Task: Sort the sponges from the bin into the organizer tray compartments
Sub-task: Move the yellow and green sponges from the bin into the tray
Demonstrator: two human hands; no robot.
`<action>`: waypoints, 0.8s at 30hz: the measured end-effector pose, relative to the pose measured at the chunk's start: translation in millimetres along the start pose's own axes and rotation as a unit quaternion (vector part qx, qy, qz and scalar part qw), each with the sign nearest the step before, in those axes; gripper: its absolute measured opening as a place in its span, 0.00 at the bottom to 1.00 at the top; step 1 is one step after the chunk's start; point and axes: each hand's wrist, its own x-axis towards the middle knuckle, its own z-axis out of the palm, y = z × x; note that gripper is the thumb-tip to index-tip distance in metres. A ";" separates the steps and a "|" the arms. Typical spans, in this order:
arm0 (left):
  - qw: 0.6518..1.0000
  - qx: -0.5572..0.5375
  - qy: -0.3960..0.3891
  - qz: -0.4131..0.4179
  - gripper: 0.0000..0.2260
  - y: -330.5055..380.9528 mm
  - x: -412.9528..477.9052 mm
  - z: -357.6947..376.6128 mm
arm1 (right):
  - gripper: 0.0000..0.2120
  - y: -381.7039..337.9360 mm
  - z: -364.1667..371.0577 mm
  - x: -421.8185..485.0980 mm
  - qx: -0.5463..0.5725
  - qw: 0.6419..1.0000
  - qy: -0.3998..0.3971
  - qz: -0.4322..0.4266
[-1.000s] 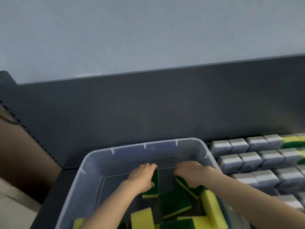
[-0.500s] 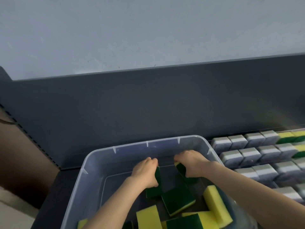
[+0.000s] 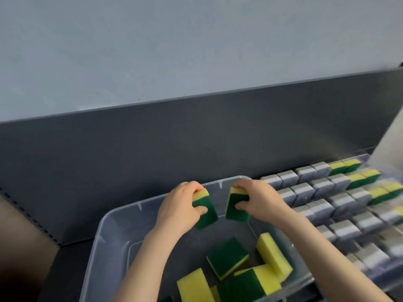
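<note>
My left hand (image 3: 178, 208) grips a yellow-and-green sponge (image 3: 207, 211), lifted above the far part of the clear plastic bin (image 3: 102, 234). My right hand (image 3: 259, 199) grips a second yellow-and-green sponge (image 3: 235, 209) just beside it, over the bin's far right corner. Both sponges are held upright, green faces toward me, a small gap between them. Several more yellow-and-green sponges (image 3: 226, 256) lie loose on the bin's floor. To the right stands the organizer tray (image 3: 370, 273), filled with rows of grey sponges (image 3: 318, 188) and, at its far right, yellow-and-green sponges (image 3: 357, 179).
A dark grey back panel (image 3: 196, 144) rises behind the bin and tray, with a pale wall above it. A brown surface (image 3: 19, 243) lies at the left beyond a perforated shelf edge. The tray's right end is blurred.
Both hands have risen out of the bin, each bringing a sponge up from the floor to about rim height. The view has shifted to show more of the tray.
</note>
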 end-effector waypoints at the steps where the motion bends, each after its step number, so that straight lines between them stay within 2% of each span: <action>1: 1.000 -0.014 0.014 0.009 0.15 4.0 -4.9 -5.4 | 0.22 -3.1 -5.0 -9.4 0.013 1.000 0.023 0.009; 6: 0.994 -0.049 0.078 0.063 0.13 27.6 -32.6 -17.9 | 0.23 -11.8 -17.6 -59.8 0.063 0.989 0.111 0.073; 13: 0.976 -0.115 0.121 0.140 0.17 62.6 -56.2 4.8 | 0.22 -9.1 -30.2 -124.9 0.104 0.955 0.230 0.156; 18: 0.964 -0.160 0.130 0.171 0.18 94.9 -57.0 23.5 | 0.23 7.4 -45.6 -163.5 0.113 0.931 0.283 0.199; 24: 0.955 -0.176 0.095 0.218 0.18 149.8 -63.0 50.3 | 0.23 47.4 -63.4 -201.6 0.101 0.916 0.302 0.243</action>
